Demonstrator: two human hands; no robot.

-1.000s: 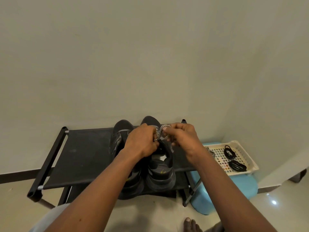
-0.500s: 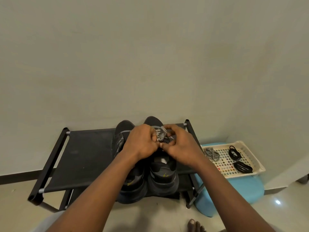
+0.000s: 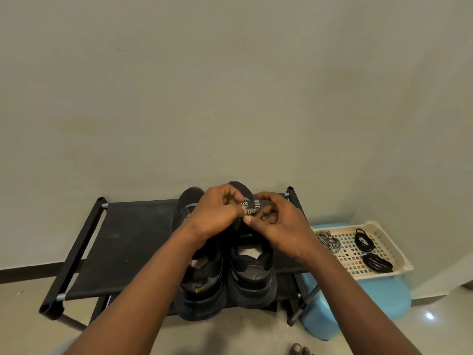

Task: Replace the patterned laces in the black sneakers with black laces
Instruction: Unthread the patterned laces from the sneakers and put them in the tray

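Two black sneakers stand side by side on a black shoe rack (image 3: 122,242), heels toward me: the left sneaker (image 3: 199,283) and the right sneaker (image 3: 252,275). Above the right sneaker my left hand (image 3: 215,216) and my right hand (image 3: 279,226) both pinch a black-and-white patterned lace (image 3: 252,206) bunched between the fingers. In a cream tray (image 3: 399,257) on the right lie another patterned lace (image 3: 329,240) and two coiled black laces (image 3: 363,239) (image 3: 377,262).
The tray rests on a blue plastic stool (image 3: 363,303) right of the rack. A plain wall rises directly behind the rack. My toes (image 3: 299,351) show on the tiled floor at the bottom edge.
My hands have drawn closer together over the right sneaker and gathered the patterned lace into a tighter bunch. The view has shifted slightly left, showing more of the tray.
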